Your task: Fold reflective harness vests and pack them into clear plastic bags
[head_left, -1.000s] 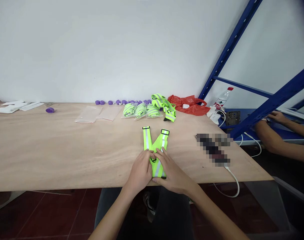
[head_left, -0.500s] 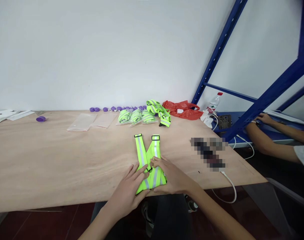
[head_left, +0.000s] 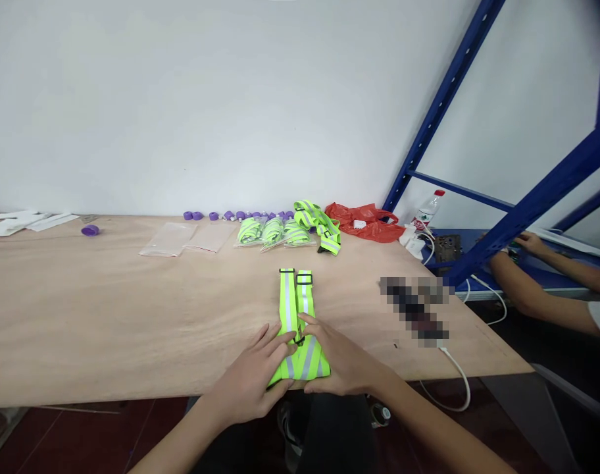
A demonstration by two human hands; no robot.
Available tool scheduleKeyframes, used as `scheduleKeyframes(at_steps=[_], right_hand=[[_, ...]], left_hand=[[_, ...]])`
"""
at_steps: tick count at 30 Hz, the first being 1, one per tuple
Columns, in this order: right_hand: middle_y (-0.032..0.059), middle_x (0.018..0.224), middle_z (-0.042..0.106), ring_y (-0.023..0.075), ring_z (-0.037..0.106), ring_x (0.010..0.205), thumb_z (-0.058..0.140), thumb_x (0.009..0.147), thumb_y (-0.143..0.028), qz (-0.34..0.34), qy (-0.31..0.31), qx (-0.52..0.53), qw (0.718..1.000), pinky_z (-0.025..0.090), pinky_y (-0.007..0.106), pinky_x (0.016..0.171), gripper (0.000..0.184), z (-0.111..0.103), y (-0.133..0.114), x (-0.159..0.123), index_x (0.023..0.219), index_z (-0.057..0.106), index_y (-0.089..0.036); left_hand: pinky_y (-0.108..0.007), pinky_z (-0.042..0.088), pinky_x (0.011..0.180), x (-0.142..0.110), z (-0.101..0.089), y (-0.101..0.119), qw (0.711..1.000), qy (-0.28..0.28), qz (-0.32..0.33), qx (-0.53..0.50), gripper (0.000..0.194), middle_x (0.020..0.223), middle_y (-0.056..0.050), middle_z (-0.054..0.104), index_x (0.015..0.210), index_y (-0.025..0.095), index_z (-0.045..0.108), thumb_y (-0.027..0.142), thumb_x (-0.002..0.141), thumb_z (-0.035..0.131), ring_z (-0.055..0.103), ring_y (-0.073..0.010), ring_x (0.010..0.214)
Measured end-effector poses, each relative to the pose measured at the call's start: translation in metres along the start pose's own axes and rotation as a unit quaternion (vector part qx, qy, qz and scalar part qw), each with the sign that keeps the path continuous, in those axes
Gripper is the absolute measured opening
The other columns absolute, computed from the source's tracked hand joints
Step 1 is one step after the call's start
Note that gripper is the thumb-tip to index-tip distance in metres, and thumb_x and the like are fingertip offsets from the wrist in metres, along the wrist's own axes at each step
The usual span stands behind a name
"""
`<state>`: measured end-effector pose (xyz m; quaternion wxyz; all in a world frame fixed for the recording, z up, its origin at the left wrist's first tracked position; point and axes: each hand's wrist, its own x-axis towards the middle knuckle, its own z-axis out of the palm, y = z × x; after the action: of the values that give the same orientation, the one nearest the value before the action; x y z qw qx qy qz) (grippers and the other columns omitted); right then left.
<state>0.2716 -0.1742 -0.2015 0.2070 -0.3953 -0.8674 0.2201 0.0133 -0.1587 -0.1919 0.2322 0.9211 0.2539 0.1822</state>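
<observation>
A neon yellow reflective strap vest (head_left: pixel 297 309) lies flat at the near edge of the wooden table (head_left: pixel 107 309). Its two straps run side by side away from me, with black buckles at the far ends. My left hand (head_left: pixel 253 375) lies on its lower left corner with fingers stretched out and spread. My right hand (head_left: pixel 337 359) rests flat on its lower right part, the forefinger pointing at the middle where the straps meet. Neither hand grips anything.
At the back of the table are several bagged neon vests (head_left: pixel 273 232), a loose one (head_left: pixel 321 224), clear bags (head_left: pixel 169 239), purple caps (head_left: pixel 90 230) and a red plastic bag (head_left: pixel 366 220). A white cable (head_left: pixel 458 375) hangs off the right edge. Another person's arms (head_left: pixel 531 289) reach into the blue rack (head_left: pixel 527 197).
The two straps, spread in a V before, now lie close together and parallel. My hands have stayed on the vest's lower part, and the left fingers have spread flat.
</observation>
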Motion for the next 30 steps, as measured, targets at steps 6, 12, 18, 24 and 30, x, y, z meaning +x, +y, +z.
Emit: scheduleKeyframes(at_steps=[6, 12, 18, 24, 30], right_hand=[[0.0260, 0.158, 0.028, 0.0339, 0.024, 0.150, 0.087, 0.067, -0.053, 0.002, -0.034, -0.012, 0.999, 0.033, 0.049, 0.118, 0.093, -0.007, 0.002, 0.002, 0.138, 0.043, -0.011], [0.0240, 0.158, 0.031, 0.0315, 0.025, 0.150, 0.079, 0.079, -0.050, -0.032, -0.055, -0.009, 0.998, 0.030, 0.049, 0.120, 0.091, -0.008, 0.006, 0.000, 0.149, 0.035, -0.011], [0.0235, 0.156, 0.036, 0.0313, 0.032, 0.147, 0.075, 0.084, -0.050, -0.024, -0.037, 0.010, 0.999, 0.031, 0.050, 0.119, 0.091, -0.003, 0.007, 0.001, 0.152, 0.030, -0.012], [0.0206, 0.155, 0.039, 0.0331, 0.037, 0.144, 0.077, 0.082, -0.050, -0.009, -0.030, 0.052, 0.998, 0.034, 0.052, 0.117, 0.091, -0.005, 0.002, 0.005, 0.153, 0.033, -0.016], [0.0199, 0.151, 0.045, 0.0334, 0.043, 0.140, 0.077, 0.083, -0.047, 0.016, -0.034, 0.055, 0.998, 0.038, 0.050, 0.115, 0.089, -0.003, 0.010, 0.003, 0.154, 0.034, -0.016]], left_hand=[[-0.070, 0.008, 0.120, 0.008, -0.005, 0.000, 0.999, -0.006, 0.011, 0.035, 0.041, 0.148, -0.009, 0.051, 0.128, 0.025, 0.055, 0.026, 0.088, 0.063, 0.019, -0.0385, 0.152], [-0.066, 0.010, 0.122, 0.016, -0.013, -0.008, 0.997, -0.048, 0.043, 0.042, 0.049, 0.143, -0.012, 0.056, 0.129, 0.023, 0.055, 0.048, 0.088, 0.067, 0.026, -0.0384, 0.150], [-0.060, 0.013, 0.124, 0.020, -0.003, -0.010, 0.999, -0.028, 0.034, 0.022, 0.052, 0.142, -0.013, 0.056, 0.126, 0.022, 0.055, 0.060, 0.091, 0.057, 0.027, -0.0324, 0.150], [-0.049, 0.038, 0.117, 0.026, -0.003, -0.014, 0.997, -0.060, 0.045, -0.036, 0.070, 0.155, -0.021, 0.039, 0.139, 0.017, 0.043, 0.060, 0.088, 0.064, 0.031, -0.0331, 0.148], [-0.046, 0.034, 0.120, 0.028, -0.022, -0.022, 0.988, -0.119, 0.102, -0.004, 0.058, 0.155, -0.016, 0.041, 0.140, 0.018, 0.047, 0.049, 0.093, 0.061, 0.035, -0.0321, 0.147]])
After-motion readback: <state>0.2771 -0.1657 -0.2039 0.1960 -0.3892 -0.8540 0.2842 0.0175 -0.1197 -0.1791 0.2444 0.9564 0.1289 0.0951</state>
